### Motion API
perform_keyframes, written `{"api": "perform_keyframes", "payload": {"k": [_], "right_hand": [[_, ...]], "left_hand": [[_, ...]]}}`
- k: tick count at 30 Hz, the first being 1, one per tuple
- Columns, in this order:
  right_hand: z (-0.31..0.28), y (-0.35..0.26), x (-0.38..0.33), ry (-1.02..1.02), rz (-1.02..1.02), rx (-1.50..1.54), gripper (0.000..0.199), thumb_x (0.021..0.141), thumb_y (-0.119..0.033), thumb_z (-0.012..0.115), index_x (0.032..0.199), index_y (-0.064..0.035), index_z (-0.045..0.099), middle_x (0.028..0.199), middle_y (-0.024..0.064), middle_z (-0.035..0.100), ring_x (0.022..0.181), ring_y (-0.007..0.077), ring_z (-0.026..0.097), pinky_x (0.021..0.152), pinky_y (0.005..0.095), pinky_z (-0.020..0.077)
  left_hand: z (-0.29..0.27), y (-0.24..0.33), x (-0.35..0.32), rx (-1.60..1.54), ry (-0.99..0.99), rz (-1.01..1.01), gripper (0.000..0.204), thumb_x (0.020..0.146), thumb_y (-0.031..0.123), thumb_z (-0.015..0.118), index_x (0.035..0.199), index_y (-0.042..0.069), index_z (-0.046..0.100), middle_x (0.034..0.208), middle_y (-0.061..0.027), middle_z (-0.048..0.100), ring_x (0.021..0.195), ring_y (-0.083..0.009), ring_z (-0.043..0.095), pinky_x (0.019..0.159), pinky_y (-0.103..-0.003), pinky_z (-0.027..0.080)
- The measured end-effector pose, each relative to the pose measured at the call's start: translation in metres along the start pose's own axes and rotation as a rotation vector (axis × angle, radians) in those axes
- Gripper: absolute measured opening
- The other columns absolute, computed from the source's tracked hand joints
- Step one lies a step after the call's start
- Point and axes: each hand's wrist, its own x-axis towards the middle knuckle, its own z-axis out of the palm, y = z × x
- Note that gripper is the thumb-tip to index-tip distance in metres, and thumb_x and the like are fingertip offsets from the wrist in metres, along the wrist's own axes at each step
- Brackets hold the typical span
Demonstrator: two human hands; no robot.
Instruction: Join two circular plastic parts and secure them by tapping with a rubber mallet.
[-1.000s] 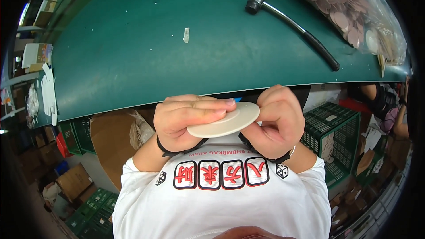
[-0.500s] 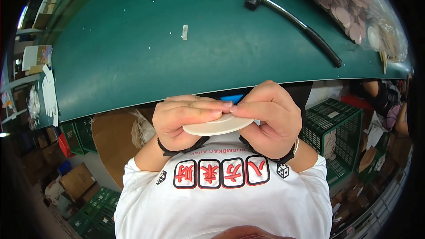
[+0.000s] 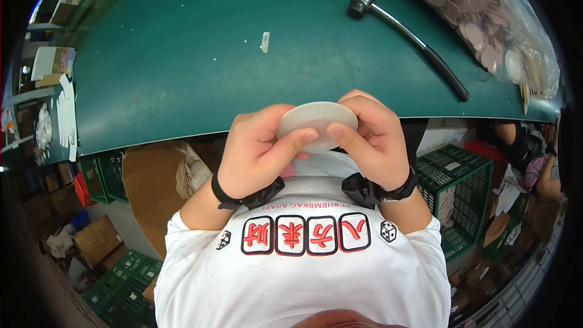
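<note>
A pale round disc with a pinkish centre is held between my two hands, just in front of the table's near edge. My left hand grips its left side, the thumb pressing on the pinkish middle and the fingers mostly hidden behind. On the right side my right hand does the same, its thumb tip beside the left one. The disc tilts so that its upper face shows. Both wrists wear black bands.
A rubber-headed mallet lies on the green table. At the far right a clear plastic bag holds many pinkish discs. Green crates stand below at the right, and a brown cardboard box at the left. Another person sits at far right.
The disc has tipped from nearly edge-on to showing its face and risen slightly. My fingers have moved from its top to behind it, with both thumbs now on the face.
</note>
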Motion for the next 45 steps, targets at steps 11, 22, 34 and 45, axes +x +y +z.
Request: {"api": "perform_keyframes", "payload": {"k": [11,22,34,45], "right_hand": [[0.010,0.011,-0.005,0.185,-0.171,-0.254,0.009,0.090,-0.004,0.072,0.095,0.0015,0.067,0.080,0.0084,0.060,0.067,0.0153,0.053,0.058,0.0269,0.0401],[0.013,0.007,0.001,0.232,0.013,0.225,0.013,0.094,-0.001,0.068,0.105,0.0051,0.066,0.101,0.0072,0.063,0.083,0.0119,0.061,0.071,0.0201,0.0476],[-0.003,-0.003,0.009,0.019,-0.290,-0.335,0.013,0.092,0.002,0.069,0.104,0.0050,0.065,0.099,0.0092,0.062,0.086,0.0146,0.058,0.073,0.0239,0.0462],[0.014,0.000,0.006,0.236,-0.220,-0.212,0.012,0.092,0.000,0.071,0.102,0.0035,0.067,0.091,0.0086,0.066,0.077,0.0134,0.060,0.065,0.0247,0.0463]], "left_hand": [[0.009,-0.006,0.013,0.185,0.132,0.186,0.018,0.099,0.016,0.066,0.104,-0.001,0.066,0.077,-0.0074,0.071,0.064,-0.0117,0.068,0.055,-0.024,0.053],[0.014,-0.008,0.021,-0.396,0.260,0.192,0.012,0.093,0.009,0.072,0.101,0.000,0.068,0.089,-0.0073,0.070,0.081,-0.0121,0.066,0.070,-0.028,0.053],[0.005,0.001,0.018,0.290,0.213,0.481,0.014,0.086,0.003,0.071,0.099,-0.002,0.066,0.085,-0.0130,0.065,0.071,-0.0260,0.061,0.064,-0.034,0.049],[0.011,0.008,0.022,0.287,0.227,0.420,0.015,0.086,0.003,0.072,0.099,-0.001,0.066,0.080,-0.0117,0.062,0.071,-0.0238,0.061,0.064,-0.032,0.049]]}}
